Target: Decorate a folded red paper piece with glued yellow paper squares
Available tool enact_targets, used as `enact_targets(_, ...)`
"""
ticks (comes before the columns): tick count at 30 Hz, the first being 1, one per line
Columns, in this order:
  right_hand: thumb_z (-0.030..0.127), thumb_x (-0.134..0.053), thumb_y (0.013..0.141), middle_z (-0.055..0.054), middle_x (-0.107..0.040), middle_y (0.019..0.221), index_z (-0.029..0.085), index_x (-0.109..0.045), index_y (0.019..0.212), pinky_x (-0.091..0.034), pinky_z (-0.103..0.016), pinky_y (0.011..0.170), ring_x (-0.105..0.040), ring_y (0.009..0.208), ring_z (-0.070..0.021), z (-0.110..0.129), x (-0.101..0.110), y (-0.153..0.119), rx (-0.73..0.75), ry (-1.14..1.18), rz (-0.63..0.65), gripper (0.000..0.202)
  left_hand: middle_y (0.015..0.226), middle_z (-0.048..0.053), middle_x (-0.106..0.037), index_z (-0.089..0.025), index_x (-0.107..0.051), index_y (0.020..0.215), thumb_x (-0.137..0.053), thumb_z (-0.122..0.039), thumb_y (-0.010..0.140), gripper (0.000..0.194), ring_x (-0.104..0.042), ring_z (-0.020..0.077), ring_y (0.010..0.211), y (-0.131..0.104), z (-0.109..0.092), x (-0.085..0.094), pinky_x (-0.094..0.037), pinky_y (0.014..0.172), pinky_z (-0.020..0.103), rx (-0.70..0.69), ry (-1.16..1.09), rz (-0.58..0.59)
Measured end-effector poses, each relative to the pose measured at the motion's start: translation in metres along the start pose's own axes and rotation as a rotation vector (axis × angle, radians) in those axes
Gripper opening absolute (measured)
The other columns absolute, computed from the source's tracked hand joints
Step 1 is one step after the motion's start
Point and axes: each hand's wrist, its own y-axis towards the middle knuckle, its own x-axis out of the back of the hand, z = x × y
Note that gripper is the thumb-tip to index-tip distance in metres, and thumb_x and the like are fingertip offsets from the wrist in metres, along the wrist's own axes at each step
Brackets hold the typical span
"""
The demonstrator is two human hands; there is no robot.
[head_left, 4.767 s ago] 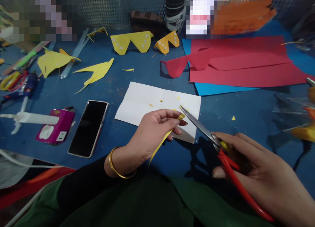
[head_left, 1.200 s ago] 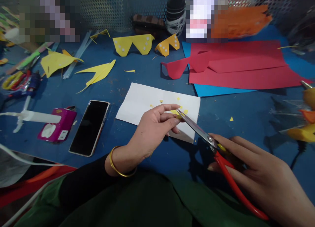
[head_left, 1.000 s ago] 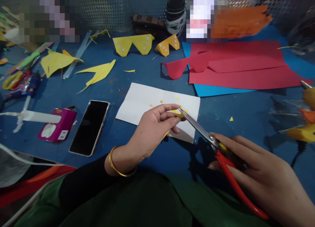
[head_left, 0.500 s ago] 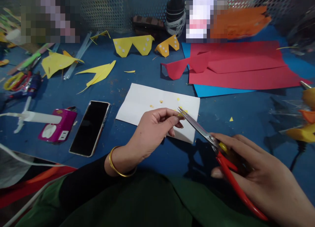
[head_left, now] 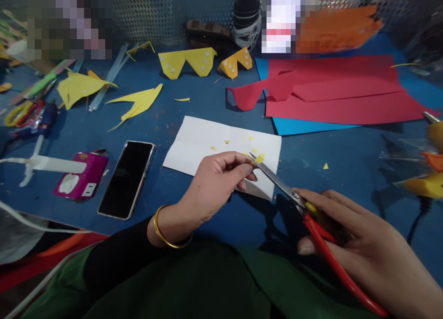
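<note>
My left hand (head_left: 221,180) is closed in a pinch above a folded white sheet of paper (head_left: 194,144). Its thumb and forefinger hold a tiny strip of yellow paper, mostly hidden by the fingertips. My right hand (head_left: 374,240) grips a pair of scissors (head_left: 280,184) with red and yellow handles. The blades point left, and their tips are right at the left fingertips. Small yellow paper bits (head_left: 260,158) lie on the white sheet beside the blades.
Left of the sheet are a smartphone (head_left: 127,180) and a magenta plug box (head_left: 81,174). Farther back stand yellow paper glasses (head_left: 187,63), orange paper glasses (head_left: 236,63) and red paper glasses (head_left: 261,91). Red sheets (head_left: 332,109) lie at the back right. A glue gun (head_left: 48,118) is at far left.
The scissors have shifted slightly, with the lower red handle swung a little outward. More yellow bits show on the white sheet near the blades. My left hand has stayed almost still.
</note>
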Motion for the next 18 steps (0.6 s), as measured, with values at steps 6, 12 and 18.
enact_targets(6, 0.058, -0.075, 0.079, 0.003, -0.057, 0.071, 0.03, -0.073, 0.121, -0.052, -0.02, 0.048, -0.06, 0.057, -0.0128, -0.0013, -0.0004, 0.0016, 0.0, 0.039, -0.001, 0.051, 0.073, 0.0, -0.07, -0.015, -0.071, 0.082, -0.068, -0.019, 0.087, 0.007, -0.054, 0.0064, 0.054, 0.0011, 0.0021, 0.0007, -0.042, 0.054, 0.02, 0.007, -0.01, -0.001)
enact_targets(12, 0.06, -0.071, 0.082, 0.002, -0.058, 0.071, 0.03, -0.073, 0.123, -0.052, -0.02, 0.049, -0.062, 0.059, -0.0135, -0.0024, 0.0002, 0.0003, 0.026, 0.019, -0.002, 0.05, 0.071, 0.0, -0.069, -0.015, -0.07, 0.078, -0.066, -0.016, 0.087, 0.01, -0.054, 0.0059, 0.054, 0.0005, 0.0012, 0.0001, -0.041, 0.054, 0.02, 0.02, -0.004, -0.007)
enact_targets(18, 0.06, -0.071, 0.083, 0.004, -0.058, 0.069, 0.032, -0.074, 0.119, -0.052, -0.019, 0.05, -0.061, 0.056, -0.0121, -0.0007, 0.0007, 0.0013, 0.029, 0.029, 0.0, 0.045, 0.072, 0.0, -0.07, -0.016, -0.071, 0.082, -0.067, -0.017, 0.087, 0.007, -0.054, 0.0062, 0.054, 0.0009, 0.0024, 0.0006, -0.039, 0.051, 0.02, 0.03, 0.0, -0.013)
